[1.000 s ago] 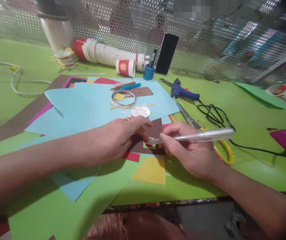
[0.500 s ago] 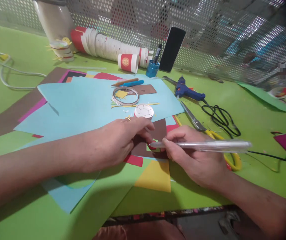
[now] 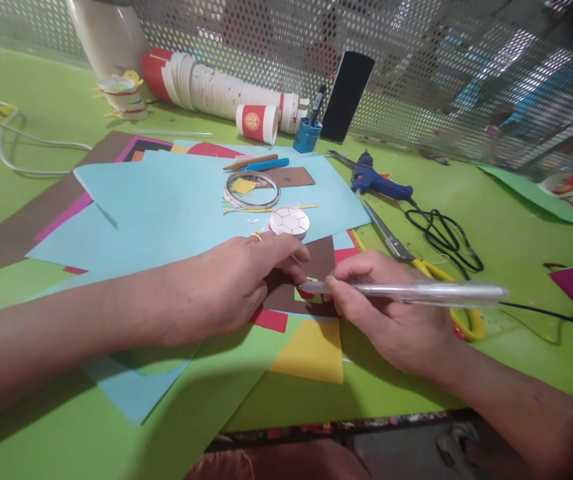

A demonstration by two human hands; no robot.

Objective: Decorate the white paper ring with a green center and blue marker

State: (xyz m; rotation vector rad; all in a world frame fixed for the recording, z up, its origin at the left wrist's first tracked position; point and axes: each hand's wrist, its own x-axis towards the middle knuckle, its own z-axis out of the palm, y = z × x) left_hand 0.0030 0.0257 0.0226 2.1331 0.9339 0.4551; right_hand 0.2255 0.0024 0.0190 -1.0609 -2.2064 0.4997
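My right hand (image 3: pixel 391 313) is closed round a slim pen with a clear, silvery barrel (image 3: pixel 426 292). The pen lies almost level, and its tip meets a small red paper piece (image 3: pixel 307 291) on a light green paper scrap (image 3: pixel 319 291). Both scraps rest on a brown sheet (image 3: pixel 279 297). From the left, my left hand (image 3: pixel 246 283) bends its fingers down to the red piece's edge and holds it; its thumb is hidden. Just beyond my left fingers sits a white disc (image 3: pixel 289 221) with a football pattern.
Light blue paper (image 3: pixel 166 200) covers the middle, with a tape ring (image 3: pixel 252 190) on it. Scissors (image 3: pixel 396 247) and a blue glue gun (image 3: pixel 379 183) with its cable lie right. Behind are stacked paper cups (image 3: pixel 216 87), a blue pot (image 3: pixel 307 135) and a phone (image 3: pixel 349 97).
Both hands keep nearly the same place. The pen's back end has shifted very slightly to the right, while its tip stays at the red piece.
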